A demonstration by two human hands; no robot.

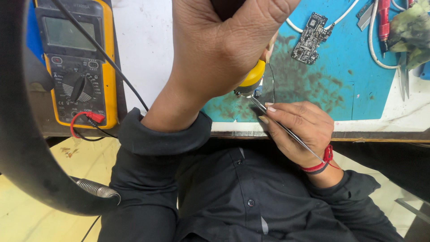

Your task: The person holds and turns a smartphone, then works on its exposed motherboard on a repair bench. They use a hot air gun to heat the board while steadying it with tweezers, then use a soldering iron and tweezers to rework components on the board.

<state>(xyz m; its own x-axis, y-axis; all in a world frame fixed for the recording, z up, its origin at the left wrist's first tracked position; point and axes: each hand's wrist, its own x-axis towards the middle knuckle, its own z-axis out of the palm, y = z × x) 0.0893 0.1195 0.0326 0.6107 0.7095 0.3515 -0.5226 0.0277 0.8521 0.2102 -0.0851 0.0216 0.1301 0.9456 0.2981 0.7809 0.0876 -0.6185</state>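
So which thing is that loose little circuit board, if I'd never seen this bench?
Start at the blue work mat covering the bench's right half. Near its top edge, beside a white cable, lies the circuit board: small, dark, irregular, studded with tiny components, unlike the red-handled tool nearby.

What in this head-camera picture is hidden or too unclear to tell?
- The piece being worked on: the left hand and the yellow-tipped tool it grips cover it.
- The tool's upper part: cut off by the top edge.
- The tweezers' tips: lost under that tool, so what they pinch is unclear. The right hand holds them.
- The meter's screen: blank or too dim to read.
- The circuit board's parts: too small to make out.
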